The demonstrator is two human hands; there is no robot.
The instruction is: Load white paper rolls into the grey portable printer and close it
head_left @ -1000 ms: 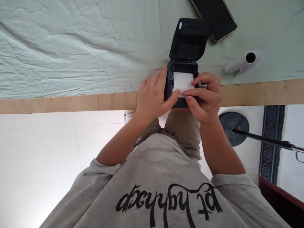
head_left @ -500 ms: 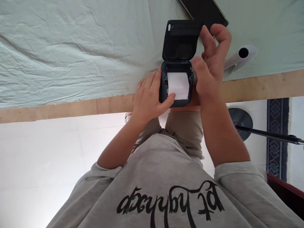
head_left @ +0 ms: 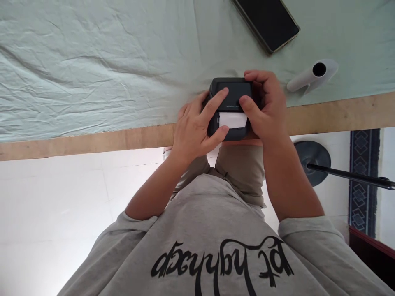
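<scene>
Lid swung down on portable printer, paper out, left hand and right hand clamping it; latched? can't tell.

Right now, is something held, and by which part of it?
The black device is held: left hand on its left side and lid, right hand on its right side.

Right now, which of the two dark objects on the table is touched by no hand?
The flat phone at the picture's top edge; the other, the lidded device, has the left hand and right hand on it.
</scene>
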